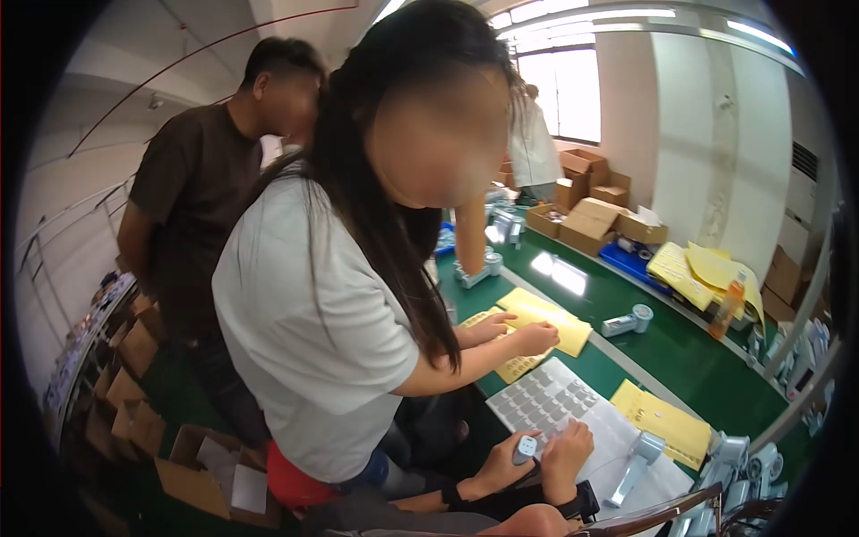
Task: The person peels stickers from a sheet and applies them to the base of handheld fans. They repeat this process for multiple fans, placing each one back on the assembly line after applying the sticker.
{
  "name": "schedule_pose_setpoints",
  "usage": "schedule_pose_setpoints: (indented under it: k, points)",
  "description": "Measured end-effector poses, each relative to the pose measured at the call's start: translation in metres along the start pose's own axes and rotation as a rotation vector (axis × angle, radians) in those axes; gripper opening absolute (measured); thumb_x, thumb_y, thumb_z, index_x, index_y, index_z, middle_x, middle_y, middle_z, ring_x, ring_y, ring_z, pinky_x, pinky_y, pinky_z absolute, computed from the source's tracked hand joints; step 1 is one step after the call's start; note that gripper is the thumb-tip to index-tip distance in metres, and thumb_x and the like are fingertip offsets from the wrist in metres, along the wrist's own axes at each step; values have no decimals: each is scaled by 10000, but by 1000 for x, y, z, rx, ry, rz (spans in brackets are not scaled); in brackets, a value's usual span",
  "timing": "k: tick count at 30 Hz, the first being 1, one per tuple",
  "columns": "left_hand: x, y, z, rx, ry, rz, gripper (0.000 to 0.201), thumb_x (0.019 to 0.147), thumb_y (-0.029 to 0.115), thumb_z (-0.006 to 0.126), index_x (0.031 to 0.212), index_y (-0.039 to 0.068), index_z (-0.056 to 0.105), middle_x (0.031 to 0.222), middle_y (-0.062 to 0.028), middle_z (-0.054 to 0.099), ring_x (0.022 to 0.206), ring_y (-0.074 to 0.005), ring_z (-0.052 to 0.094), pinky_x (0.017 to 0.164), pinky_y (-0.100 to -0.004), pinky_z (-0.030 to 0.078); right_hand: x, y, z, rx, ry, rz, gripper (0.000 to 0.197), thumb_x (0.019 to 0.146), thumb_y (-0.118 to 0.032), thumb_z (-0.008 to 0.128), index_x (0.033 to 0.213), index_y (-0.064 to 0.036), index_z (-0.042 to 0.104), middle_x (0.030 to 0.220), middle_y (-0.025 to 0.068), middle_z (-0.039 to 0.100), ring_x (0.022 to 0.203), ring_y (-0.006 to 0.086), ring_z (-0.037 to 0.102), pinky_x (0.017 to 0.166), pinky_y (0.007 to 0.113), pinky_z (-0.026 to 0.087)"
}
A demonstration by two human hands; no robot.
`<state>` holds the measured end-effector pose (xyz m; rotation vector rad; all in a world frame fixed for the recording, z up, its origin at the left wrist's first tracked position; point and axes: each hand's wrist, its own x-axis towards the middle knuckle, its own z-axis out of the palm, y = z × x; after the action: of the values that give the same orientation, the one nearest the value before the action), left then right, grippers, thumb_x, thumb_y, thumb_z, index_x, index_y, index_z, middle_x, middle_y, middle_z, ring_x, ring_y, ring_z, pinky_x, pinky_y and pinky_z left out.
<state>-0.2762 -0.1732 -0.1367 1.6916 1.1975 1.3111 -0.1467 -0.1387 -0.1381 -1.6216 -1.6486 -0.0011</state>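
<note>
My left hand [499, 469] is closed around a pale blue handheld device [525, 448], whose end with small dark marks points up. Close beside it, my right hand [567, 455] has its fingers bent together over the lower edge of a sticker sheet [540, 394] with rows of grey labels. Whatever its fingertips hold, if anything, is too small to make out. To the right of that hand, another pale blue device [637, 467] lies on a white sheet [664, 488].
A co-worker in a white shirt [309, 331] stands at my left, both hands over yellow sheets [546, 315]. More yellow paper [662, 421] lies on the green table [573, 300]. Several devices are heaped at right [738, 470]. An orange bottle [729, 304] and cardboard boxes [591, 219] stand farther back.
</note>
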Motion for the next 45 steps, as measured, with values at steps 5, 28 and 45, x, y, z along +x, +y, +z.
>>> schedule_pose_setpoints:
  k: [5,28,45]
  points:
    - [-5,-6,3,-25,-9,3,541,773,0,624,1305,10,528,1226,-164,624,1096,-255,629,934,-320,471,1,2,-4,5,-72,-56,153,767,-58,655,892,16,609,1054,163,554,1030,361,511,915,457,393]
    - [3,21,-3,-106,84,59,389,820,69,717,1158,23,530,1023,-174,637,969,-255,654,853,-314,499,23,2,-50,901,-131,275,73,832,32,668,879,-4,625,762,24,612,681,90,584,635,227,466]
    - [65,43,-21,5,-69,497,625,724,188,861,1222,82,499,1148,-121,548,1034,-261,542,880,-353,451,20,7,-101,1147,-94,501,310,834,37,684,1052,-56,485,852,22,587,802,90,567,751,215,457]
